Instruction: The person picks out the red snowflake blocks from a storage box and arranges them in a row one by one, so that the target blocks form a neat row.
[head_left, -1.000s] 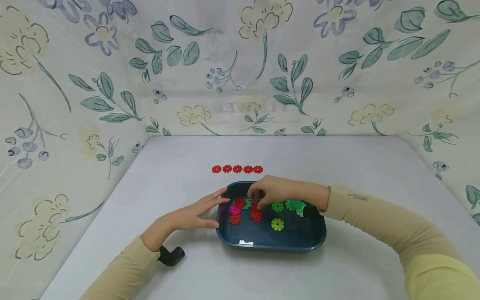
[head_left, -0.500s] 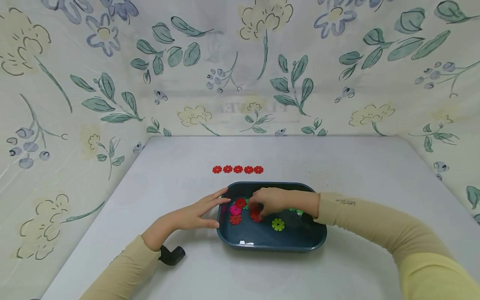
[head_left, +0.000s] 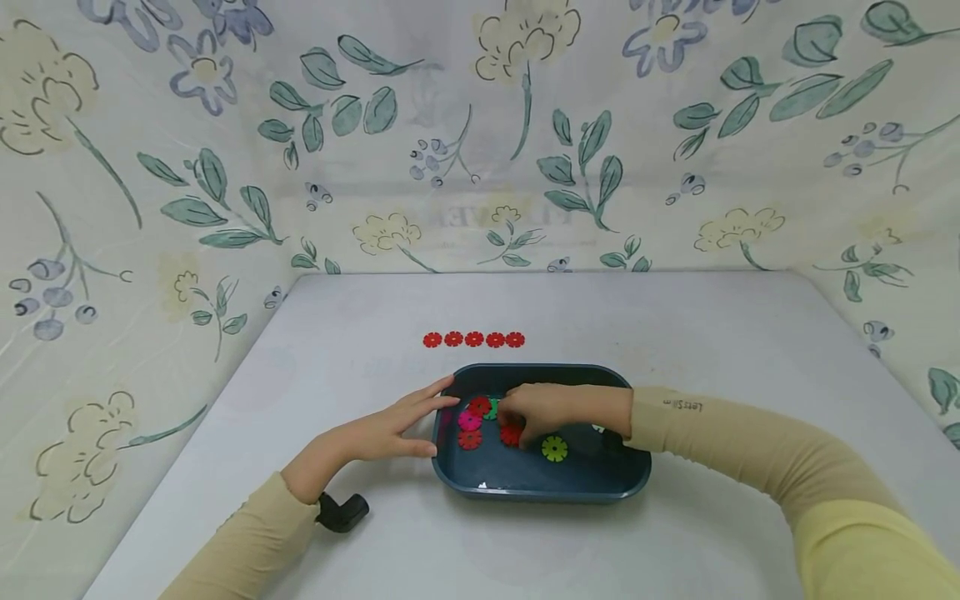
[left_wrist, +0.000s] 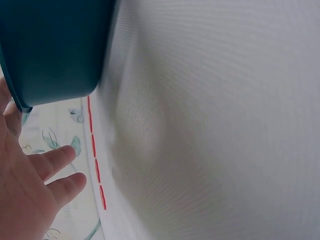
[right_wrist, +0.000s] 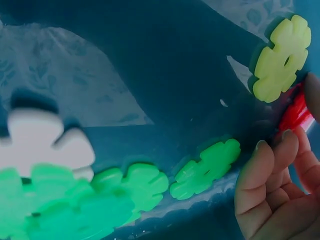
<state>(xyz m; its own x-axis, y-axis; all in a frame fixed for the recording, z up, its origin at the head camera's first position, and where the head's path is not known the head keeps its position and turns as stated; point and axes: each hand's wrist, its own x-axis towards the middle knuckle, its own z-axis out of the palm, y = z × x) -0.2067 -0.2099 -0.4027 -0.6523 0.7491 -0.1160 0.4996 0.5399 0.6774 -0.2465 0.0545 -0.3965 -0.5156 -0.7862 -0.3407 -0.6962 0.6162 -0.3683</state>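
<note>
A dark blue tray (head_left: 532,493) stands on the table with flower-shaped plastic discs inside. My left hand (head_left: 382,429) has its fingers spread and touches the tray's left rim; the left wrist view shows its fingers (left_wrist: 60,160) extended beside the tray wall. My right hand (head_left: 543,410) is down inside the tray, fingers curled, thumb and fingertips about a red flower disc (right_wrist: 294,112). Left of that hand lie a dark red disc (head_left: 480,406), a pink disc (head_left: 470,420) and a lighter red disc (head_left: 470,440). A yellow-green disc (head_left: 555,448) lies just right of it.
Several red discs (head_left: 474,339) form a row on the white table (head_left: 360,317) behind the tray. Green discs (right_wrist: 205,170) and a white disc (right_wrist: 45,137) lie in the tray under the right forearm. Floral cloth (head_left: 450,125) hangs behind and at the sides.
My right hand has moved slightly down and closer over the red discs, its forearm now covering the green ones. The left hand stays at the rim.
</note>
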